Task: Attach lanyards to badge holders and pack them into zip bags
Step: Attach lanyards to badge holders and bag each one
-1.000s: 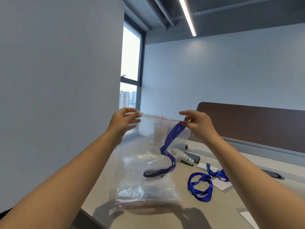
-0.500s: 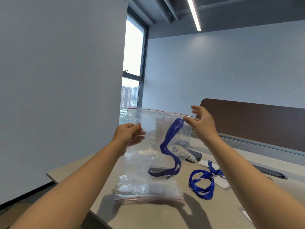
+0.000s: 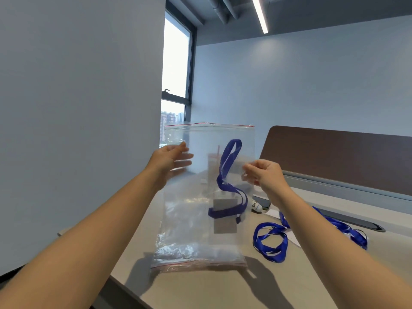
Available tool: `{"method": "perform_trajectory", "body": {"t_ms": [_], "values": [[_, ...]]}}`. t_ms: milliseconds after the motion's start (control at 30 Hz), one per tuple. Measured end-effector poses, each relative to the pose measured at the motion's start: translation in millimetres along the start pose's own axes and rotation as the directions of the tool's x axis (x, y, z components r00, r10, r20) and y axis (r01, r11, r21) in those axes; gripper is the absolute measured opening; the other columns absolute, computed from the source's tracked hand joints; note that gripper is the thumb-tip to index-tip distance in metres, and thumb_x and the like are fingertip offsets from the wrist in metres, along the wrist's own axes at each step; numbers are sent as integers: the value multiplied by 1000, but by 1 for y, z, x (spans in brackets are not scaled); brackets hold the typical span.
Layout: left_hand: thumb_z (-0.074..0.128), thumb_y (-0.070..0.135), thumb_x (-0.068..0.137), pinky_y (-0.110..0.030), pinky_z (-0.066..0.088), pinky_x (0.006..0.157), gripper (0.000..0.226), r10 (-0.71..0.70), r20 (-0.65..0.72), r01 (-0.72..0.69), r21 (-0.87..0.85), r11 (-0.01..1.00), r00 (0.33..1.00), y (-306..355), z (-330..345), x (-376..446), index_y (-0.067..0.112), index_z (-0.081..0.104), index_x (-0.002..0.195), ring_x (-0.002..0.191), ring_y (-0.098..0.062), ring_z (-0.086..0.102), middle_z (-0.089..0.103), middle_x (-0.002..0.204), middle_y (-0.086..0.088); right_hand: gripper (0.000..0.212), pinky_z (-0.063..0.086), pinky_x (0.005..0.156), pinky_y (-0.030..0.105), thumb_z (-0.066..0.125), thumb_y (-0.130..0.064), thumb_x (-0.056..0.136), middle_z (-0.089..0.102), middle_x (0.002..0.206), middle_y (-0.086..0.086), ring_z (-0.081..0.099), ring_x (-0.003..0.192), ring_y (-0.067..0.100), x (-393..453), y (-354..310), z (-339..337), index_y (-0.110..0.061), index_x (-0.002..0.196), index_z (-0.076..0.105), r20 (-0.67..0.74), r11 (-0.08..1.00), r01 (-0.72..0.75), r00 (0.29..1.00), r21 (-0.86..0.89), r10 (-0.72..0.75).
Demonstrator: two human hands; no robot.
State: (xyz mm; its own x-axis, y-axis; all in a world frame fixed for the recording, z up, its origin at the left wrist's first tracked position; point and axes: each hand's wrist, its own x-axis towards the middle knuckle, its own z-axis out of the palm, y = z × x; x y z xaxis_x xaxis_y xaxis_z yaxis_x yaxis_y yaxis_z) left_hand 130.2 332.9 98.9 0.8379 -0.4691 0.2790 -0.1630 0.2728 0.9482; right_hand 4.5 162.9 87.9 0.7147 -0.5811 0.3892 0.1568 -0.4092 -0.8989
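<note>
A clear zip bag (image 3: pixel 189 219) with a red zip line stands upright, its bottom resting on the beige table (image 3: pixel 223 286). Inside it are a blue lanyard (image 3: pixel 225 181) and a badge holder (image 3: pixel 224 224) hanging from it. My right hand (image 3: pixel 263 172) pinches the bag's right edge at mid-height. My left hand (image 3: pixel 171 161) lies against the bag's left side with fingers stretched out and seen through the plastic, slightly blurred.
A loose blue lanyard (image 3: pixel 269 241) lies to the right of the bag and another (image 3: pixel 347 228) further right, partly under my forearm. A white tube (image 3: pixel 256 206), a dark phone (image 3: pixel 265 202) and white cards (image 3: pixel 292 238) lie behind. A brown partition (image 3: pixel 334 157) bounds the desk's far side.
Both hands have slid down from the bag's zip top to its sides. The left hand's fingers have straightened. The bag now stands taller, with its top free.
</note>
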Motion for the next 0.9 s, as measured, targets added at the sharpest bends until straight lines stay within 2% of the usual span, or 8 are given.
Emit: {"method": "perform_trajectory", "body": {"t_ms": [133,267,433,567,633,700,767,900], "values": [[52,15,90,-31,46,78,4,-54,120,54,1,999,991,-5,-5,-5,18,54,90,80,-16,60,62,90,0,22,48,45,14,50,-11,91,52,60,4,49,52,14,5,-16,-7,-12,70,57,-50,995,27,998,95,-22],[54,5,87,-31,48,79,18,-182,200,179,33,983,963,-34,5,-23,14,51,103,80,-20,62,65,88,-5,21,49,40,17,48,-11,93,55,49,4,52,35,7,1,-20,-14,-12,72,53,-75,987,-7,997,163,19],[55,1,86,-22,51,64,27,-92,145,90,24,996,985,-39,28,-33,13,49,109,67,-18,61,64,80,-5,11,49,38,19,43,-12,95,59,42,0,55,33,8,-11,-16,-32,-8,92,52,-78,997,-16,997,71,22],[54,-4,85,-14,52,48,51,-13,204,3,47,999,979,-29,47,-37,17,38,128,67,-18,60,62,96,-3,34,51,41,17,45,-6,93,59,76,1,57,52,13,-32,-16,-57,-10,127,43,-183,1000,16,983,-5,-17],[55,-10,83,-17,53,48,68,9,264,-19,36,999,965,-27,60,-42,22,29,137,76,-18,61,58,115,-5,46,52,43,16,47,-4,92,59,87,3,58,48,10,-45,-16,-73,-15,136,36,-254,998,42,966,-51,-54],[55,-13,80,-24,51,55,79,24,322,-33,21,999,946,-25,77,-50,28,25,140,98,-19,58,45,136,-8,44,52,44,14,46,-4,92,59,98,8,58,42,7,-58,-15,-90,-14,134,40,-293,992,47,953,-118,-80],[54,-14,80,-26,48,63,76,37,383,-46,14,999,923,-23,95,-62,26,30,140,117,-21,47,35,145,-7,31,52,45,13,43,-5,93,58,104,9,57,37,3,-71,-16,-109,-7,123,52,-318,983,34,944,-179,-91],[53,-11,82,-22,49,62,63,52,489,-84,45,995,871,-19,134,-90,17,37,137,116,-19,45,38,145,-3,30,49,43,11,46,-5,92,60,112,11,58,42,5,-108,-20,-152,-5,121,54,-372,968,7,922,-250,-103]]}}
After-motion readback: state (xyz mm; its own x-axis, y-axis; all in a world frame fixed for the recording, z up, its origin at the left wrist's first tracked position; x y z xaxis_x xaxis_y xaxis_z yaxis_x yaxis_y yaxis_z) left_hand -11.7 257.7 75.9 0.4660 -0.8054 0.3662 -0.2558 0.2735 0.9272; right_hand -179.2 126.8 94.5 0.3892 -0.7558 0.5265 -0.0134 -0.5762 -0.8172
